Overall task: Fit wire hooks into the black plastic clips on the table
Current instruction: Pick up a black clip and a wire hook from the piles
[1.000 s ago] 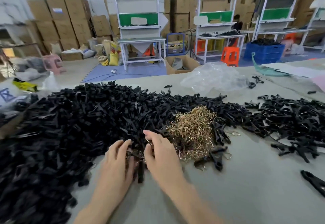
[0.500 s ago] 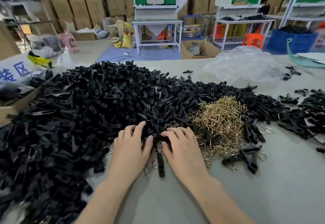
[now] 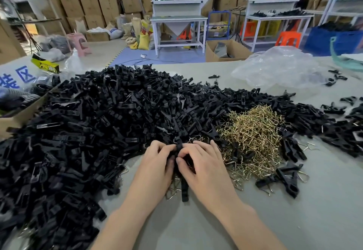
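Black clip (image 3: 184, 190): at near edge of clip heap (image 3: 98, 131), low over worktop (image 3: 294, 210), pinched by left grip (image 3: 157, 163) and right grip (image 3: 202, 163), both clenched round it. Wire hooks (image 3: 253, 137) lay just right. Risk: hook, unseen between grips, could skew or spring loose under uneven pressure.

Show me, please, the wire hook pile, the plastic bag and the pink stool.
wire hook pile (image 3: 253, 137): head view, heap's middle.
plastic bag (image 3: 279, 69): head view, crumpled middle.
pink stool (image 3: 77, 36): head view, seat.
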